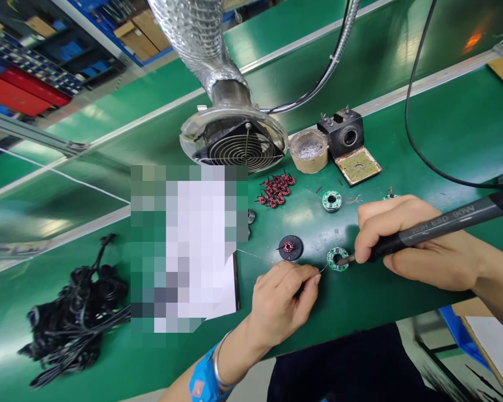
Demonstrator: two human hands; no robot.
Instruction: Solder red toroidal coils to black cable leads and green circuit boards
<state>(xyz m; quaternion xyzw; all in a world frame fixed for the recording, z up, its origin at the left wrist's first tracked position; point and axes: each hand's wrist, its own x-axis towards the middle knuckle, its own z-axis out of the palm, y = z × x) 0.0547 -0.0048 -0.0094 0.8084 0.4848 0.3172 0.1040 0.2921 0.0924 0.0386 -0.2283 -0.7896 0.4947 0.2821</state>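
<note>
My right hand point(419, 245) is closed around a black soldering iron point(444, 223) marked ESD 90W. Its tip touches a small round green circuit board point(337, 259) on the green bench. My left hand point(280, 301) pinches a thin solder wire point(255, 257), whose end reaches the same board. A black disc holding a red wound coil point(290, 248) lies just left of the board. A second round green board point(332, 201) sits farther back. A blue wrist strap point(203, 379) is on my left wrist.
A fume extractor fan point(233, 139) on a foil duct hangs behind the work spot. Beside it stand a tin of solder dross point(308, 148), a black iron stand with sponge point(352, 151) and a pile of red coils point(275, 190). Black cables point(79, 312) lie at left.
</note>
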